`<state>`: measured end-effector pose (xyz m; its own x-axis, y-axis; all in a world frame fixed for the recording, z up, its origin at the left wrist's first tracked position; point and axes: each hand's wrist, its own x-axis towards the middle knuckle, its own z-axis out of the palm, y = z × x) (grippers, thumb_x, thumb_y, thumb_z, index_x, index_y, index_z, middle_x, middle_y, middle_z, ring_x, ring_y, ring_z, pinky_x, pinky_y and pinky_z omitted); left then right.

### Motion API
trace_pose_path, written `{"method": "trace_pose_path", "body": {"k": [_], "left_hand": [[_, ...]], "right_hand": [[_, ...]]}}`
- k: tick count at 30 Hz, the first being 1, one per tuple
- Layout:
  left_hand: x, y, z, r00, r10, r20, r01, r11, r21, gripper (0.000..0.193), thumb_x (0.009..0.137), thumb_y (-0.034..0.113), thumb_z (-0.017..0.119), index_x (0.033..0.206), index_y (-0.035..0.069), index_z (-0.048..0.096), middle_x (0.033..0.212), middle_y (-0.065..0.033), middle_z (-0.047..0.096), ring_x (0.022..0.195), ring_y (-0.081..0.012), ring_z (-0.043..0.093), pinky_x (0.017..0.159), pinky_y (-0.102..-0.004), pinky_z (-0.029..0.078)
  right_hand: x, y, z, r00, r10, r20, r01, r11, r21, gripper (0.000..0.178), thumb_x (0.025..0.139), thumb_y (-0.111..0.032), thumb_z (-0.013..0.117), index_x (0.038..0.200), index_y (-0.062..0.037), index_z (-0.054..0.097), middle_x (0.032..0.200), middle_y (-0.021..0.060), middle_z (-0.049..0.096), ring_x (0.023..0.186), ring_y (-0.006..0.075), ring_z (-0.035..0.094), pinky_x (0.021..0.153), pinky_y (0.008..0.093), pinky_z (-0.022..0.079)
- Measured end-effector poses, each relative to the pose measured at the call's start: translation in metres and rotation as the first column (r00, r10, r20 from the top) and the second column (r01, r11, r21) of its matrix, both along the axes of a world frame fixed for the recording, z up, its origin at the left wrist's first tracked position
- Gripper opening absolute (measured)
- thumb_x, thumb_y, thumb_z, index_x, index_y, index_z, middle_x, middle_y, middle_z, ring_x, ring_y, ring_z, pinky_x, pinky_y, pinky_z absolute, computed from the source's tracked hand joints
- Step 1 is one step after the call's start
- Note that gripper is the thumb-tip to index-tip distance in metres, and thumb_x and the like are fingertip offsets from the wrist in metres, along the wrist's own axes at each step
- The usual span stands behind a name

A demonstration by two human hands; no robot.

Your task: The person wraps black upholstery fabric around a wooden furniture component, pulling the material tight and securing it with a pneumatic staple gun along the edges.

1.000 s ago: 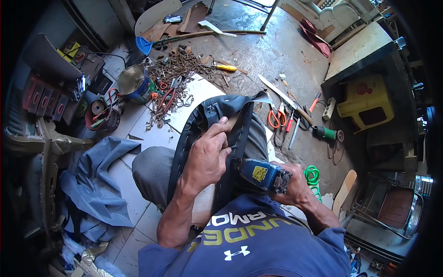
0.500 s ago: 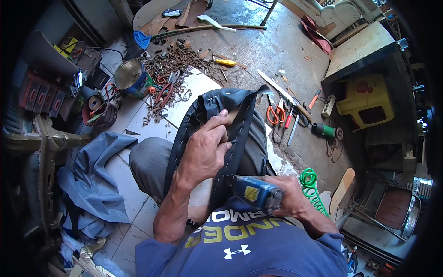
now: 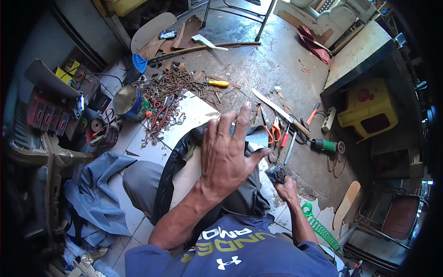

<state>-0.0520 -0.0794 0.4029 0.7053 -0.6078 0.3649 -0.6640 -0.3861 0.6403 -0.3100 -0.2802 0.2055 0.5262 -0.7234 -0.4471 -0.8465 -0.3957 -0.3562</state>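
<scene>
Across my lap lies a board (image 3: pixel 185 182) with black upholstery fabric (image 3: pixel 166 187) folded over its edge and a row of staples along the fold. Above it my left hand (image 3: pixel 224 159) is raised with the fingers apart and nothing in it, hiding much of the board's far part. Off to the right, beside my knee, my right hand (image 3: pixel 288 189) grips a blue staple gun (image 3: pixel 276 175). The gun is held away from the board. How the fingers wrap its handle is partly hidden.
Orange-handled scissors (image 3: pixel 276 133), a long knife (image 3: pixel 272 105) and a green angle grinder (image 3: pixel 325 145) lie right of my knees. A green coiled hose (image 3: pixel 318 225) hangs nearby. Ahead are a bucket (image 3: pixel 130 104) and rusty screws (image 3: pixel 173 82). Grey fabric (image 3: pixel 99 189) lies left.
My left hand has lifted off the board and spread its fingers. My right hand has carried the staple gun from the board's near edge out to the right and forward.
</scene>
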Motion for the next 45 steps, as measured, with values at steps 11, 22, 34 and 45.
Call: {"method": "trace_pose_path", "body": {"k": [11, 22, 34, 45], "left_hand": [[-0.003, 0.016, -0.019, 0.993, -0.053, -0.107, 0.028, 0.973, -0.228, 0.041, 0.071, -0.012, 0.069, 0.105, 0.006, 0.083, 0.104, -0.0117, 0.079, 0.094, -0.0270, 0.073, 0.087, -0.0338, 0.056], [-0.006, 0.038, -0.025, 0.994, -0.087, 0.064, 0.096, 0.983, -0.158, 0.037, 0.068, -0.006, 0.076, 0.102, 0.006, 0.083, 0.106, -0.0105, 0.078, 0.098, -0.0285, 0.074, 0.089, -0.0380, 0.060], [-0.008, 0.038, -0.028, 0.992, -0.075, 0.099, 0.094, 0.974, -0.208, 0.031, 0.065, -0.001, 0.079, 0.096, 0.003, 0.082, 0.102, -0.0105, 0.078, 0.093, -0.0292, 0.074, 0.087, -0.0389, 0.060], [-0.023, 0.034, -0.025, 0.978, -0.085, 0.193, 0.126, 0.969, -0.211, 0.031, 0.064, -0.001, 0.078, 0.094, 0.004, 0.081, 0.100, -0.0087, 0.077, 0.091, -0.0265, 0.073, 0.084, -0.0377, 0.061]], "right_hand": [[0.028, 0.003, 0.015, 0.993, 0.043, 0.114, -0.056, 0.992, 0.115, 0.043, 0.081, -0.039, 0.076, 0.093, 0.0027, 0.077, 0.085, 0.0307, 0.073, 0.084, 0.0436, 0.075, 0.077, 0.0502, 0.057], [0.075, -0.033, 0.177, 0.637, 0.480, 0.603, -0.507, 0.850, -0.141, 0.040, 0.074, -0.018, 0.080, 0.111, -0.0037, 0.077, 0.094, 0.0156, 0.078, 0.083, 0.0285, 0.078, 0.075, 0.0351, 0.061], [0.151, -0.038, 0.241, 0.296, 0.849, 0.438, -0.864, 0.433, -0.255, 0.066, 0.056, -0.025, 0.089, 0.118, -0.0076, 0.072, 0.100, 0.0146, 0.077, 0.088, 0.0355, 0.076, 0.080, 0.0429, 0.061], [0.172, -0.060, 0.276, 0.254, 0.895, 0.366, -0.937, 0.321, -0.134, 0.057, 0.054, -0.020, 0.089, 0.108, -0.0096, 0.072, 0.088, 0.0123, 0.073, 0.080, 0.0362, 0.073, 0.075, 0.0444, 0.059]]}}
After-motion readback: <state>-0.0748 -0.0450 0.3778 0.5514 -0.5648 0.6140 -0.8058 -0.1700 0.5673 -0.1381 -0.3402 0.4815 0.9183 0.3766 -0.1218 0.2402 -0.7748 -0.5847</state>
